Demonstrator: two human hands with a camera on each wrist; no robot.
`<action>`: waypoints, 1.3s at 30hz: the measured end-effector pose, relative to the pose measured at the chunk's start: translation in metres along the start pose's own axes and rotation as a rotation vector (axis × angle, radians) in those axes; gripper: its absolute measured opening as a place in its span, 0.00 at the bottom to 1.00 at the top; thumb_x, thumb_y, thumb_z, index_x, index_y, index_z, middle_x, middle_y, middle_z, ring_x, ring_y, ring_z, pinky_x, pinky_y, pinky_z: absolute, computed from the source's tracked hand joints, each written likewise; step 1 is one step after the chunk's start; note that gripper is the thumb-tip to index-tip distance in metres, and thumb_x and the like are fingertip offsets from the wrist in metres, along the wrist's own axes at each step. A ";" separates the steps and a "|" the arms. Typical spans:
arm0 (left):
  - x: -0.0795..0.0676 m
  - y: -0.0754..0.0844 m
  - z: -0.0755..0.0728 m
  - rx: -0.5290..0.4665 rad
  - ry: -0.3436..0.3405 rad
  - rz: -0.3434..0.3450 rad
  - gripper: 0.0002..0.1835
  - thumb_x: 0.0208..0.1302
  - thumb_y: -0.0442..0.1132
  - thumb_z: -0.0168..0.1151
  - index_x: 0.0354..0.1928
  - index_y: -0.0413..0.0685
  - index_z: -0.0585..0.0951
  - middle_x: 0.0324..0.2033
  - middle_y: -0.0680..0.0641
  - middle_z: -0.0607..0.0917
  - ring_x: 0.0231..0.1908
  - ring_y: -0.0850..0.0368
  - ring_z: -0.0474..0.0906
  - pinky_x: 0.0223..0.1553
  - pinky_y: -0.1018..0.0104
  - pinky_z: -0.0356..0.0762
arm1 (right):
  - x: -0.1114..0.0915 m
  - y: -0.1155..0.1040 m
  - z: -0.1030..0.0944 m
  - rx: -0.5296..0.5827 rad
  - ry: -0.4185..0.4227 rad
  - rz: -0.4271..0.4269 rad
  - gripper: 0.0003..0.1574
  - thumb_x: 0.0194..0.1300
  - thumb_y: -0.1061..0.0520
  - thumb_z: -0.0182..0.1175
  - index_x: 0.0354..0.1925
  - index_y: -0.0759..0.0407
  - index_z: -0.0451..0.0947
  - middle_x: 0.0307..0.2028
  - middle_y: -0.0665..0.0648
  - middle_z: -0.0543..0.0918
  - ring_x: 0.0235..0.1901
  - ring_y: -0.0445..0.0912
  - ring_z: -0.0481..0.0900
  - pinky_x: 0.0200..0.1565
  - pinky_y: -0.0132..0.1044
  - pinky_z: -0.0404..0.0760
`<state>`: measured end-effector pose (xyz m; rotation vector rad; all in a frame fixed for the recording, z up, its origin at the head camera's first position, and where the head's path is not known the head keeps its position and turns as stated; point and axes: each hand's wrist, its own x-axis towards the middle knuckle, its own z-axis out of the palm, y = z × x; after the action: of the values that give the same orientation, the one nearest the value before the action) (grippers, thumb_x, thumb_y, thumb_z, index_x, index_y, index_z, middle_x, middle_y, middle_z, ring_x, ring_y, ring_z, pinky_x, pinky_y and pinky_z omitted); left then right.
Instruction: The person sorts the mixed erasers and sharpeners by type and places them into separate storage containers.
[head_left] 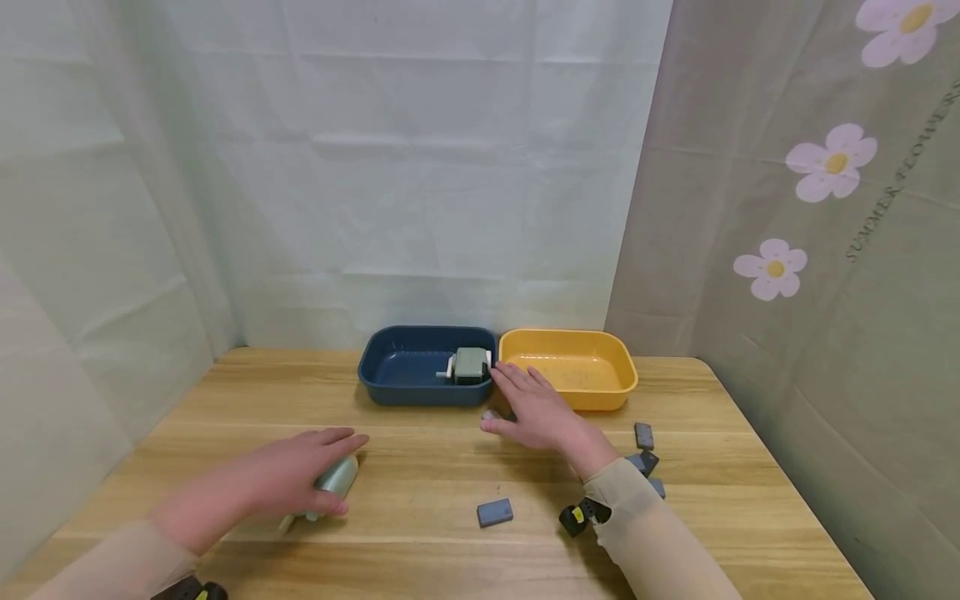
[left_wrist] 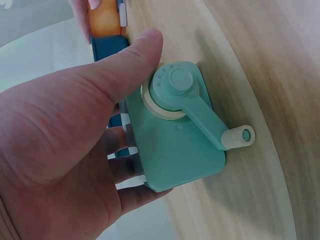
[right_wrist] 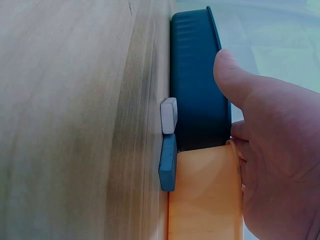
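A light green pencil sharpener [head_left: 341,477] with a crank stands on the table at the left. My left hand [head_left: 288,471] is over it, fingers stretched along its far side and thumb on the near side. In the left wrist view the sharpener's crank face [left_wrist: 175,145] shows, with the thumb held off it; finger contact cannot be told. My right hand [head_left: 536,412] reaches over where the trays meet, fingers straight, holding nothing visible. Near its thumb, a whitish block [right_wrist: 169,116] and a blue-grey block [right_wrist: 168,165] lie against the trays.
A blue tray [head_left: 397,395] at the back holds a grey-green crank sharpener [head_left: 471,364]. The yellow tray [head_left: 600,400] adjoins it on the right. One blue-grey block [head_left: 495,512] lies mid-table; several more, including one block [head_left: 643,435], lie around the right forearm.
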<state>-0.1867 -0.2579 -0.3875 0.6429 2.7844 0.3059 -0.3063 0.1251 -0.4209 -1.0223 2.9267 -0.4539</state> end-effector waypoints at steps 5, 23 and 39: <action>0.008 0.007 0.000 0.010 0.012 0.007 0.52 0.65 0.64 0.79 0.83 0.45 0.71 0.78 0.31 0.71 0.72 0.24 0.71 0.65 0.26 0.75 | -0.001 -0.002 -0.001 -0.006 -0.008 0.017 0.59 0.79 0.30 0.63 0.89 0.57 0.52 0.89 0.59 0.52 0.88 0.53 0.47 0.86 0.51 0.40; 0.035 0.022 0.002 0.022 0.056 0.087 0.51 0.65 0.61 0.81 0.82 0.45 0.72 0.78 0.32 0.70 0.73 0.26 0.70 0.66 0.28 0.76 | 0.000 0.002 0.001 -0.005 0.010 -0.019 0.59 0.80 0.29 0.62 0.88 0.61 0.54 0.88 0.62 0.55 0.87 0.58 0.50 0.85 0.54 0.42; 0.048 0.029 0.004 0.086 0.120 0.138 0.50 0.64 0.61 0.82 0.82 0.47 0.72 0.80 0.31 0.67 0.76 0.24 0.67 0.69 0.21 0.68 | 0.001 0.001 0.000 0.007 -0.012 0.005 0.60 0.79 0.31 0.64 0.89 0.60 0.52 0.88 0.61 0.52 0.87 0.56 0.47 0.86 0.54 0.40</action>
<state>-0.2154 -0.2106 -0.3935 0.8671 2.8854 0.2616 -0.3080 0.1256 -0.4208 -1.0135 2.9145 -0.4565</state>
